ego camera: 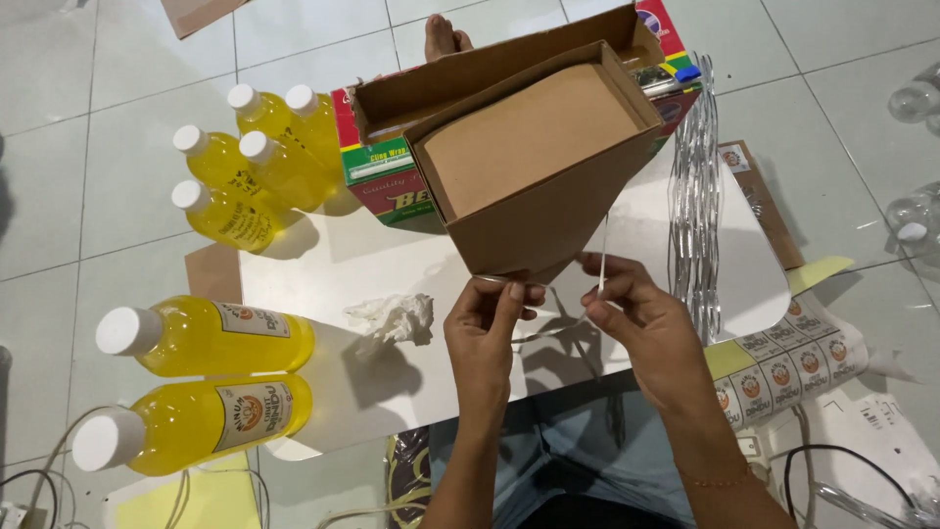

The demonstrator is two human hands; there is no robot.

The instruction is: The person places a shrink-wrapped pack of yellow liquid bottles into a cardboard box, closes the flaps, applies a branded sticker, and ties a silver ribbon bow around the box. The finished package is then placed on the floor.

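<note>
Landmark for this record: the open brown cardboard box (534, 157), standing on a white board (323, 264) that lies on the tiled floor.

Far left of the box and lower down, two large yellow bottles (211, 372) with white caps lie on their sides at the board's edge. Left of the box and level with it, five small yellow bottles (257, 162) stand close together. Between the large bottles and the box's lower corner lies a crumpled white tissue (394, 318).

Directly below the box's lower corner, the left hand (485, 328) has thumb and forefinger pressed together, pinching one end of a thin clear plastic strip (604, 257). The other fingers are curled in beneath.

Just to the right, the right hand (641, 328) pinches the same strip between thumb and forefinger; the strip rises from these fingertips along the box's right-hand lower edge, and a loop of it sags between the two hands (its exact course is hard to trace against the board). The remaining fingers are loosely bent.

Behind the box, touching it, a red and green carton (377, 181) shows. Right of the box, a bundle of clear plastic strips (695, 186) lies along the board. Further right and lower, a sheet of printed labels (783, 362) rests on the floor.
</note>
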